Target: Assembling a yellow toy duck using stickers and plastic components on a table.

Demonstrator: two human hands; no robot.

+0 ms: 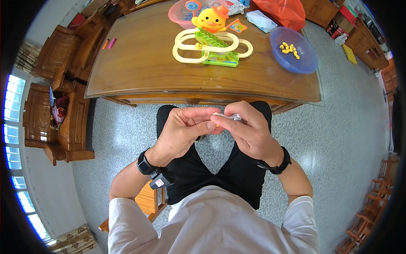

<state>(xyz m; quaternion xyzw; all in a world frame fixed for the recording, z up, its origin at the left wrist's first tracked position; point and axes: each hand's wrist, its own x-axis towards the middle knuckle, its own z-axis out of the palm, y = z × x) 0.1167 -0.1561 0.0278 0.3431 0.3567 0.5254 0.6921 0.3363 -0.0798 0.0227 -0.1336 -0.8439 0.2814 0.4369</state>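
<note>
Above my lap, both hands meet in front of the table edge. My right hand (249, 131) pinches a crumpled white wipe (231, 116), which could be tissue or cloth. Between the thumb and fingers of my left hand (179, 131) is a small yellow piece (217, 125), mostly covered by the fingers. The wipe lies against that piece and the left fingertips. On the table ahead stands a toy track (190, 59) with cream loops, green stairs and a yellow duck figure (211, 20) on top. A blue translucent bowl (281, 57) to its right holds several small yellow toy pieces (289, 49).
The wooden table (139, 67) has a glass top overhanging its front. A pink basin (175, 17), a white packet (261, 20) and a red plastic bag (287, 12) sit at its far side. Two markers (108, 43) lie at left. Wooden chairs (72, 118) stand leftward.
</note>
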